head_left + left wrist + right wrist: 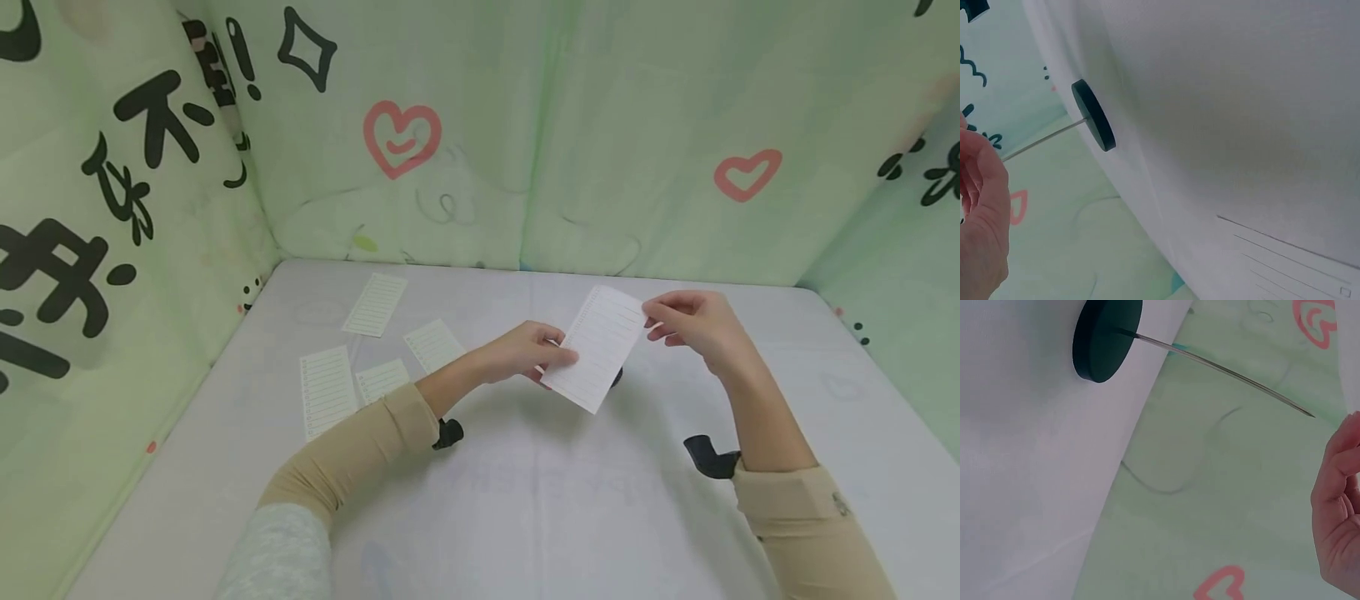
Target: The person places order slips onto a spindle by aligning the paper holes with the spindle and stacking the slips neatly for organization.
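Observation:
A white ruled paper slip is held up over the table, tilted. My left hand pinches its lower left edge, thumb on the front. At its upper right corner, my right hand grips the paper between the fingertips. Behind the slip stands a paper spike with a thin pointed metal rod and a round dark base. In the head view, the slip hides most of the spike; only a bit of the base shows. No paper is visible on the rod in the right wrist view.
Several more ruled paper slips lie on the white table at the left, partly behind my left sleeve. Pale green printed curtains stand along the back and sides. A black mount is on my right wrist.

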`<action>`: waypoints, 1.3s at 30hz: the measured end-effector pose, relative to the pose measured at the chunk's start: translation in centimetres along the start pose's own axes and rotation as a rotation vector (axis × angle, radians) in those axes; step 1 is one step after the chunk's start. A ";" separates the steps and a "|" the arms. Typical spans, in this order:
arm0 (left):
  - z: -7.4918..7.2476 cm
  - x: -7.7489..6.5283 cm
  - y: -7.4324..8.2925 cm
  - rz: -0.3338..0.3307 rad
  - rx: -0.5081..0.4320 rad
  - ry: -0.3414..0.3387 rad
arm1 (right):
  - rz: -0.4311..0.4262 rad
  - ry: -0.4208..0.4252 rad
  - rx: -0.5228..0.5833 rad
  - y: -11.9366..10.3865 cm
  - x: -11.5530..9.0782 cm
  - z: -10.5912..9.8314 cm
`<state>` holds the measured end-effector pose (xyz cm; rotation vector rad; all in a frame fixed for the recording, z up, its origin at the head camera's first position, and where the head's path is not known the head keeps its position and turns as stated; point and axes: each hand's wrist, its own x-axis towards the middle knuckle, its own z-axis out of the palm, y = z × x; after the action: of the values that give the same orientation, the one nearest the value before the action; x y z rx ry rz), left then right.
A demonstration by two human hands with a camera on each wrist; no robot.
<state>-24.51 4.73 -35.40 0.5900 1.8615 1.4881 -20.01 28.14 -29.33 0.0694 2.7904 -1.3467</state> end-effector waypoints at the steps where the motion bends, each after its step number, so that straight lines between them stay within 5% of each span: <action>1: 0.0 0.0 -0.1 -0.005 -0.002 0.006 | 0.007 0.011 0.004 0.1 0.1 0.0; 9: 0.2 0.1 -0.6 -0.018 -0.038 0.129 | 0.099 0.046 0.089 1.1 1.1 -0.1; 17: 0.4 -0.1 -0.2 -0.052 -0.009 0.226 | 0.169 -0.045 0.299 1.7 1.6 -0.3; 28: 0.1 0.7 -1.3 -0.061 -0.034 0.259 | 0.221 -0.097 0.531 1.8 2.2 -0.2; 39: 0.0 1.0 -1.5 -0.100 -0.071 0.285 | 0.253 -0.101 0.513 1.7 2.7 0.2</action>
<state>-25.09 5.10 -37.06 0.2563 2.0082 1.6317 -22.65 29.05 -30.93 0.3439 2.1958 -1.8837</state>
